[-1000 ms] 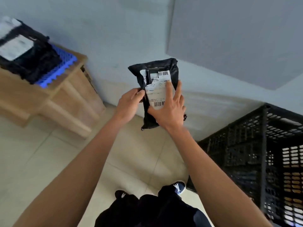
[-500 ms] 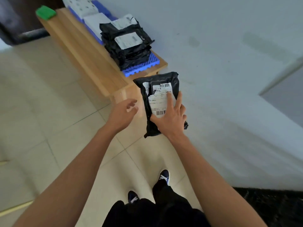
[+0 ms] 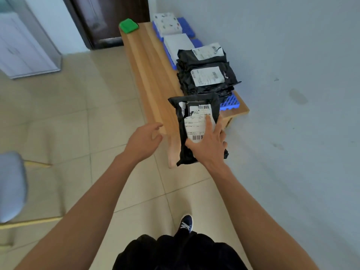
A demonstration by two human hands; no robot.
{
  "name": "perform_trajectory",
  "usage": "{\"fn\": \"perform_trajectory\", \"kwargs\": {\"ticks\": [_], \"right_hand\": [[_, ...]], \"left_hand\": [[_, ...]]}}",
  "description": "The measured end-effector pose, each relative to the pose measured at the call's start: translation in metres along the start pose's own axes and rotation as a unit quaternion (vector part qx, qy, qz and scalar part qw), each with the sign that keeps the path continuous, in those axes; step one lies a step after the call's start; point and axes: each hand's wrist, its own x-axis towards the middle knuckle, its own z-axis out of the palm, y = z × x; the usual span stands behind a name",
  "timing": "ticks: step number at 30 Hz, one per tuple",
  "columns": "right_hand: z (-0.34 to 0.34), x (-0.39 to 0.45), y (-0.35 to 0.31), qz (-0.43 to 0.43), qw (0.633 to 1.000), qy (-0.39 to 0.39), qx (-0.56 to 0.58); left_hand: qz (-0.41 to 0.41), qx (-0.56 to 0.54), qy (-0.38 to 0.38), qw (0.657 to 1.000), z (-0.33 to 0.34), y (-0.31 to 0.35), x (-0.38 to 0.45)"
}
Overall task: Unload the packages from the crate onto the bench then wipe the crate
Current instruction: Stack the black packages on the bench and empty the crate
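Black package (image 3: 196,121) sits in my right hand (image 3: 209,147), fingers spread over its label, thumb underneath, above the bench (image 3: 148,75) end. My left hand (image 3: 144,140) hangs relaxed, empty. I should lower it flat onto the stacked packages (image 3: 206,75).

Both of your arms are bare from the bottom edge of the view to the wrists, with no sleeve, watch or band showing on either. Your left hand (image 3: 144,141) and right hand (image 3: 209,147) wear no gloves and no rings that can be made out. Below, you have on black clothing (image 3: 175,254) that bunches in soft folds, and one dark blue shoe (image 3: 186,223) with white laces
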Motion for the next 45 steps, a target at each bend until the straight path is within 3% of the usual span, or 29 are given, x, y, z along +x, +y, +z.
{"fn": "perform_trajectory", "kwargs": {"ticks": [9, 18, 29, 35, 45], "right_hand": [[0.011, 0.086, -0.037, -0.026, 0.999, -0.019, -0.001], [0.048, 0.170, -0.101, 0.000, 1.000, 0.002, 0.012], [0.051, 0.259, -0.167, 0.129, 0.988, 0.088, 0.020], [0.041, 0.290, -0.149, 0.212, 0.969, 0.127, 0.023], [0.028, 0.332, -0.108, 0.327, 0.934, 0.131, 0.066]], "left_hand": [[-0.040, -0.010, 0.031, 0.999, -0.021, -0.021, 0.067], [-0.019, -0.022, 0.004, 1.000, -0.061, -0.070, 0.173], [0.090, -0.008, -0.083, 0.992, -0.110, -0.087, 0.340], [0.165, -0.021, -0.163, 0.972, -0.076, -0.050, 0.397], [0.280, 0.076, -0.207, 0.934, -0.043, 0.007, 0.472]]}}
